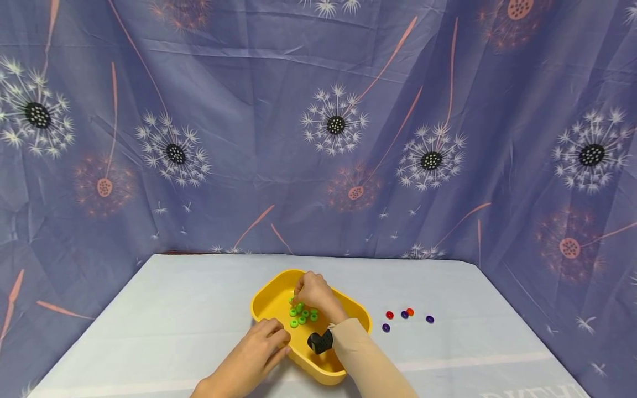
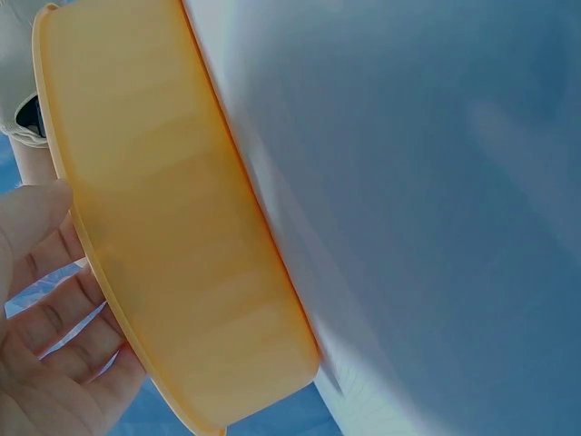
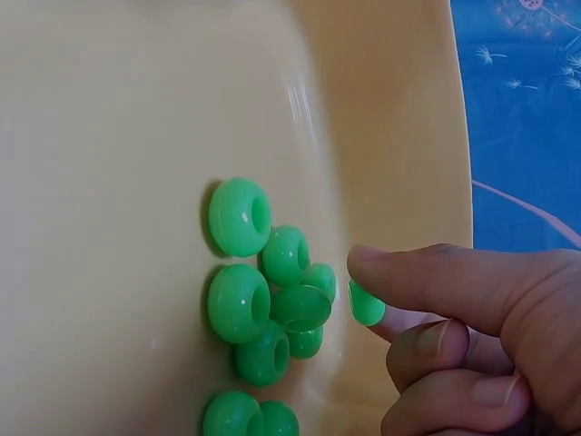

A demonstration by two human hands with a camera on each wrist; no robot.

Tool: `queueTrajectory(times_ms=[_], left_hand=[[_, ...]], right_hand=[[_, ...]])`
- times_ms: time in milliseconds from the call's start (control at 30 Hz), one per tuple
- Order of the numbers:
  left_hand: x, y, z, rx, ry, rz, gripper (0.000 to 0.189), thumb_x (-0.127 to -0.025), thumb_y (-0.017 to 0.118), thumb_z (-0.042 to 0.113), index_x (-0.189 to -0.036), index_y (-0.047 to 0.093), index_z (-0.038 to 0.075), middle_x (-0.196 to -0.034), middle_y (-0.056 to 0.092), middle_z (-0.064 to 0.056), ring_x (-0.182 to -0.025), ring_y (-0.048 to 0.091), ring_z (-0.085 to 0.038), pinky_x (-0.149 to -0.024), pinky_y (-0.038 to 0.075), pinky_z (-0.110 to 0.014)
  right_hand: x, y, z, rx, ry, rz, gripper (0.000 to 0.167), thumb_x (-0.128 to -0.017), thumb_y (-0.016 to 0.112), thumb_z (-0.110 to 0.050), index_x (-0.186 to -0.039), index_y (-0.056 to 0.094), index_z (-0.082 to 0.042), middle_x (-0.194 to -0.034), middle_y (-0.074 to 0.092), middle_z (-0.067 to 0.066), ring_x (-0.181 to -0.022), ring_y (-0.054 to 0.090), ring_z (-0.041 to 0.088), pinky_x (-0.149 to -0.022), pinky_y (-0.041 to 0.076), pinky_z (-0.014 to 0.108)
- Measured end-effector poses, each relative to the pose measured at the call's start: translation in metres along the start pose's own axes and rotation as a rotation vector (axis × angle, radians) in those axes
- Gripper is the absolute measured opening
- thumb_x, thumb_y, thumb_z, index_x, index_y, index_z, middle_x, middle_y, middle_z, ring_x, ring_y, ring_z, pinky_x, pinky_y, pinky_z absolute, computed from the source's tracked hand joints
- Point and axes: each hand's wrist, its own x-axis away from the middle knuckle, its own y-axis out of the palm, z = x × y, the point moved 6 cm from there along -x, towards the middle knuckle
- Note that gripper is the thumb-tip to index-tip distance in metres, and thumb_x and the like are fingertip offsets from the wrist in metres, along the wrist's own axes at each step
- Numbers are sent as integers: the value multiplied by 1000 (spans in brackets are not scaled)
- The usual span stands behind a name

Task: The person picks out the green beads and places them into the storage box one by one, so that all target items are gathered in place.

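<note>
A yellow plastic tub (image 1: pixel 264 304) with rounded corners stands on the table, several green ring-shaped beads (image 1: pixel 302 319) lying loose on its floor. My left hand (image 1: pixel 254 354) grips the tub's near left rim; the left wrist view has the thumb at the lip and the fingers (image 2: pixel 73 336) along it. Over the tub's inside, my right hand (image 1: pixel 316 293) pinches one green bead (image 3: pixel 367 304) between thumb and forefinger, partly covered by the thumb. Beside it in the right wrist view lies a cluster of green beads (image 3: pixel 238 304), holes facing various ways.
To the right of the tub, a red bead (image 1: pixel 390 315), an orange bead (image 1: pixel 410 312) and several dark purple beads (image 1: pixel 430 319) lie on the white-covered table (image 1: pixel 199 298). Behind the table hangs a blue dandelion-print curtain (image 1: pixel 259 138). A black wrist device (image 1: pixel 320 341) sits by the right sleeve.
</note>
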Motion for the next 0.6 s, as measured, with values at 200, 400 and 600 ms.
queueTrajectory(times_ms=[200,400,600], left_hand=[[1,1,-1,-8,-13,-9,4,-95,67,22,-97,66,18,-98,52,13,-88,47,-4,-75,48,-24],[1,2,-1,-4,-14,-18,5,-97,64,23,-97,66,18,-98,52,13,-88,47,-5,-75,48,-25],[1,2,-1,-12,-9,-11,5,-97,65,23,-97,66,18,-98,53,13,-89,48,-5,-76,48,-25]], right_hand=[[0,2,2,-17,22,-16,19,-77,84,-9,-70,66,-10,-71,60,2,-62,55,17,-55,47,27],[1,4,3,-23,40,-22,20,-75,85,-9,-70,66,-10,-72,60,2,-64,55,17,-56,46,27],[1,4,4,-29,48,-15,20,-75,86,-9,-71,67,-9,-73,60,3,-63,55,18,-56,47,27]])
